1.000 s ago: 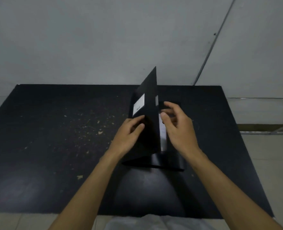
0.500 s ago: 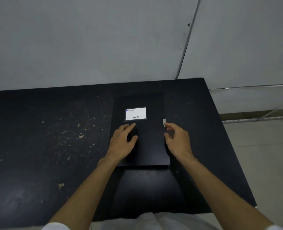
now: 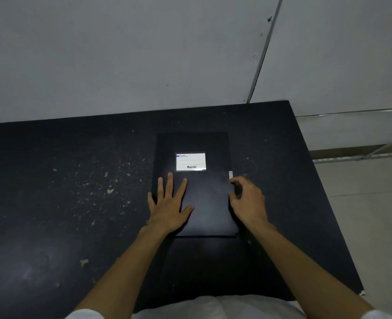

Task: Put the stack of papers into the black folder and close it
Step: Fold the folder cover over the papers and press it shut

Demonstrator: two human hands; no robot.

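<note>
Both hands (image 3: 169, 208) (image 3: 247, 201) apparently press flat, matte black folder (image 3: 204, 203) shut.

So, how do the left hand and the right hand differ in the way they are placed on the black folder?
The left hand lies flat on the cover of the black folder, fingers spread; the right hand is curled, fingers bent. The left hand rests toward the folder's left side, on top; the right hand sits at its right edge, just below a small white tab. Both are bare, and both touch the closed folder on the black table.

Hands (image 3: 170, 207) press folder (image 3: 204, 203) (closed).
</note>
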